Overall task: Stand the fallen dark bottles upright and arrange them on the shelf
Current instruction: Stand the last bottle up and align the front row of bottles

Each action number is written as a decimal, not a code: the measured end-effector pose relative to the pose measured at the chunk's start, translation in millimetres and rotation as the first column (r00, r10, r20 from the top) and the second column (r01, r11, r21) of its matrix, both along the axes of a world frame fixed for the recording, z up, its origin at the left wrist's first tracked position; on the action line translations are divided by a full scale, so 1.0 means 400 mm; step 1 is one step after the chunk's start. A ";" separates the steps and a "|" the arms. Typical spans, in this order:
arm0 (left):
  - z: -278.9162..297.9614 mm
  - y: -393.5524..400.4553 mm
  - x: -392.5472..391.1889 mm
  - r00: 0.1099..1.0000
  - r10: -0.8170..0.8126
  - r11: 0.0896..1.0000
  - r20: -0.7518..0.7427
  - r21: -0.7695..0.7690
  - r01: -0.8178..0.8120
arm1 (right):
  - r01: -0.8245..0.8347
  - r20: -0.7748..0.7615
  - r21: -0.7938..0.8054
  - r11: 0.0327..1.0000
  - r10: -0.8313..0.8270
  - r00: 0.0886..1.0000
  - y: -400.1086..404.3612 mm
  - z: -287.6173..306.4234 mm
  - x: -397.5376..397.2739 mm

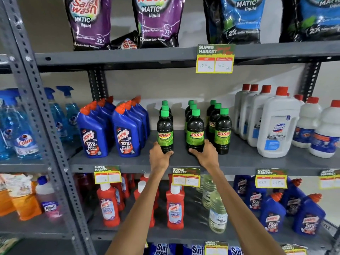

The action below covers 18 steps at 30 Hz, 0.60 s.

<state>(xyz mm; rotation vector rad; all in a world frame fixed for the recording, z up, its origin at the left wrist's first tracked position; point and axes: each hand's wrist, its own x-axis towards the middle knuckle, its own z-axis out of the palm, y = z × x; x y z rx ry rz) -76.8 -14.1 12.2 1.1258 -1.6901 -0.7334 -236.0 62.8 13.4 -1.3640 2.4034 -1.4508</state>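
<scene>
While both hands sit at the front edge of the middle shelf, entries as follows.

Shelf: grey metal middle shelf (239, 159), slotted uprights at left and behind.

Dark bottles: nine in view, green caps, "SUNNY" labels, all upright, in three files running front to back. Left file front bottle (165, 134); middle file front bottle (195, 133); right file front bottle (223, 133).

Spacing: middle and right files close together; left file set apart by a wider gap.

Left hand (159, 159): fingers wrapped round the base of the left front bottle, thumb on its near right side; bottle standing on the shelf.

Right hand (207, 156): closed round the base of the middle front bottle, thumb on its near left side; the hand's far side lies just beside the right front bottle, contact not resolvable.

Left neighbours: two files of blue Harpic bottles (127, 137) with orange-red caps, near the left dark file but not touching.

Right neighbours: white jugs (276, 129) with red caps, near the right dark file, a gap between.

Obstructions: none between the hands and the gripped bottles; rear bottles of each file partly hidden by those in front.

Above: detergent pouches (158, 21); price tag (214, 58) hung on the upper shelf edge.

Below: red Harpic bottles (174, 208) and clear bottles, partly hidden by both forearms.
</scene>
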 end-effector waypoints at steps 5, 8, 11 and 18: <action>-0.004 -0.004 0.000 1.000 -0.009 1.000 -0.011 0.012 0.010 | 0.000 -0.001 0.004 1.000 0.000 1.000 0.001 0.000 -0.001; -0.008 -0.006 -0.003 1.000 -0.004 1.000 -0.018 0.015 0.004 | -0.002 0.009 -0.006 1.000 0.002 1.000 -0.004 -0.003 -0.004; -0.008 -0.006 -0.004 1.000 -0.005 1.000 -0.025 0.012 0.006 | 0.001 0.023 -0.019 1.000 -0.001 1.000 -0.002 0.000 -0.002; -0.008 -0.013 -0.004 1.000 -0.004 1.000 0.004 0.020 0.004 | -0.017 0.044 -0.017 1.000 0.018 0.999 0.004 0.005 0.000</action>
